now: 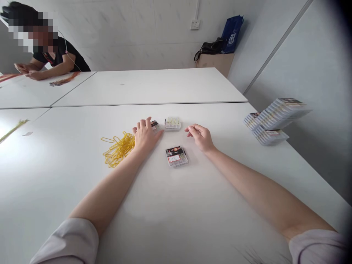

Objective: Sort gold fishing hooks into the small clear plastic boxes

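My left hand [145, 135] is open, fingers spread over a small clear plastic case with a black label [154, 125], partly hidden beneath it. Just right of that case lies a clear compartment box [173, 124] with small yellowish pieces inside. Closer to me rests another clear case [176, 156] with a black and white label, untouched by either hand. A loose pile of yellow rubber-band-like loops [120, 148] lies beside my left wrist. My right hand [201, 136] hovers right of the boxes, fingers curled and closed; whether anything small is in them is hidden.
Stacks of similar clear cases [277, 115] stand along the table's right edge. Another person [62, 60] sits at the far left with reddish strands [64, 79] before them. A blue bag [231, 35] and black bag [211, 47] rest on a cardboard box [216, 62] behind the table [165, 220].
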Motion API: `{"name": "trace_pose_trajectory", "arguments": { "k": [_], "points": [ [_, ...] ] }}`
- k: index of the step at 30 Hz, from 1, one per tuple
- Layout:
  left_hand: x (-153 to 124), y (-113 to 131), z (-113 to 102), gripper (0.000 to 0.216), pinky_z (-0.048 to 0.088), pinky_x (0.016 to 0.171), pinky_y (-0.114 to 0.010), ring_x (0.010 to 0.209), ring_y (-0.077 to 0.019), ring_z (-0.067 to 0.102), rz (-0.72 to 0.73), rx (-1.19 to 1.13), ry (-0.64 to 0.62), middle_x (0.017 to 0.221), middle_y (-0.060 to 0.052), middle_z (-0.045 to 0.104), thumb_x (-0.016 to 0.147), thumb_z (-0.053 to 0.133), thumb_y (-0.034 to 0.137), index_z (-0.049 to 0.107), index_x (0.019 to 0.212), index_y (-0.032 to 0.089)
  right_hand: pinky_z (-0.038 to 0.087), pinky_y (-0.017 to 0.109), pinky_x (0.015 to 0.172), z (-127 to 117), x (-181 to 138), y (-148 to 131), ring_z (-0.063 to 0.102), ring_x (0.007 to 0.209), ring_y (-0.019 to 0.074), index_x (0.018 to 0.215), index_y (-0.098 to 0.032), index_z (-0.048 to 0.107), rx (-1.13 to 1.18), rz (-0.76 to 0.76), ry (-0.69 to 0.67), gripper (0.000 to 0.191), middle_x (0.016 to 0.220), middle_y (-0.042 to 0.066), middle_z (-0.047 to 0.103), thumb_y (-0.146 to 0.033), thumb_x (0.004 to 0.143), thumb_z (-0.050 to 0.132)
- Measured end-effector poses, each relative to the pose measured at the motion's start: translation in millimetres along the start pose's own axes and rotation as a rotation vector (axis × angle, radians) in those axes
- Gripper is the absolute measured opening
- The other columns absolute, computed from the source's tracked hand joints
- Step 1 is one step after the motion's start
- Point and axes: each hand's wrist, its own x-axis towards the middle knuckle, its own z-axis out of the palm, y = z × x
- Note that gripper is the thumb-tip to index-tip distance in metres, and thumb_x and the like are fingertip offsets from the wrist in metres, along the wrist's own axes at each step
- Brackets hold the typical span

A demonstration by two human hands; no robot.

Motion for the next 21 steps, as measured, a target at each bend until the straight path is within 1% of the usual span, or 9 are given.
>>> {"name": "trace_pose_trajectory", "arguments": {
  "k": [3,5,7,9,12,14,17,19,21],
  "points": [
    [3,-4,3,0.066,0.037,0.107,-0.056,0.13,-0.0379,0.048,-0.033,-0.105,0.06,0.138,-0.019,0.052,0.084,0.067,0.05,0.046,0.14,0.021,0.051,0.033,0.075,0,0,0,0.065,0.072,0.017,0.083,-0.019,0.069,0.005,0.003,-0.004,0.034,0.089,0.006,0.073,-0.05,0.089,0.059],
    [6,-5,4,0.069,0.037,0.108,-0.056,0.129,-0.0372,0.049,-0.013,-0.186,0.176,0.136,-0.018,0.053,0.079,0.073,0.05,0.048,0.137,0.022,0.05,0.032,0.073,1,-1,-3,0.065,0.071,0.0159,0.082,-0.019,0.069,0.028,0.009,0.011,0.033,0.09,0.006,0.073,-0.05,0.089,0.059],
    [7,-4,4,0.075,0.037,0.109,-0.054,0.128,-0.0356,0.05,0.104,-0.29,0.311,0.133,-0.017,0.052,0.075,0.078,0.053,0.047,0.135,0.021,0.047,0.03,0.066,2,-3,-7,0.064,0.067,0.0143,0.083,-0.019,0.068,0.082,0.023,0.034,0.033,0.09,0.005,0.072,-0.051,0.089,0.06],
    [5,0,4,0.081,0.04,0.109,-0.05,0.127,-0.0334,0.05,0.309,-0.391,0.384,0.131,-0.016,0.052,0.071,0.08,0.057,0.046,0.135,0.02,0.042,0.027,0.057,5,-6,-12,0.062,0.062,0.0128,0.09,-0.02,0.067,0.166,0.056,0.027,0.035,0.09,0.005,0.072,-0.054,0.09,0.059],
    [-7,11,6,0.084,0.046,0.104,-0.047,0.122,-0.0309,0.053,0.583,-0.454,0.316,0.127,-0.016,0.053,0.072,0.079,0.061,0.045,0.137,0.02,0.038,0.026,0.049,9,-10,-18,0.062,0.058,0.0121,0.114,-0.022,0.063,0.28,0.123,-0.09,0.049,0.097,0.006,0.072,-0.063,0.091,0.055],
    [-16,19,8,0.08,0.048,0.102,-0.047,0.12,-0.0296,0.055,0.641,-0.461,0.215,0.127,-0.015,0.053,0.076,0.077,0.059,0.045,0.139,0.021,0.039,0.026,0.047,11,-13,-20,0.06,0.056,0.0124,0.125,-0.023,0.059,0.3,0.146,-0.225,0.055,0.09,0.003,0.07,-0.065,0.09,0.057],
    [-23,23,12,0.082,0.051,0.101,-0.047,0.12,-0.0297,0.055,0.679,-0.549,0.119,0.128,-0.016,0.052,0.074,0.079,0.058,0.045,0.14,0.022,0.041,0.025,0.046,14,-14,-19,0.054,0.052,0.0123,0.118,-0.022,0.06,0.303,0.169,-0.396,0.049,0.07,-0.003,0.063,-0.057,0.085,0.069],
    [-22,22,14,0.087,0.053,0.098,-0.045,0.125,-0.0307,0.054,0.657,-0.683,0.034,0.132,-0.017,0.051,0.071,0.082,0.058,0.044,0.141,0.021,0.041,0.025,0.044,15,-14,-18,0.054,0.048,0.0117,0.112,-0.022,0.059,0.303,0.201,-0.401,0.045,0.069,-0.003,0.065,-0.053,0.082,0.073],
    [-18,19,15,0.084,0.057,0.09,-0.039,0.121,-0.0283,0.058,0.525,-0.881,-0.083,0.134,-0.016,0.051,0.075,0.078,0.058,0.042,0.142,0.023,0.039,0.024,0.04,14,-12,-16,0.056,0.046,0.0113,0.113,-0.022,0.056,0.293,0.23,-0.344,0.046,0.078,-0.001,0.069,-0.052,0.083,0.071]
  ]
}}
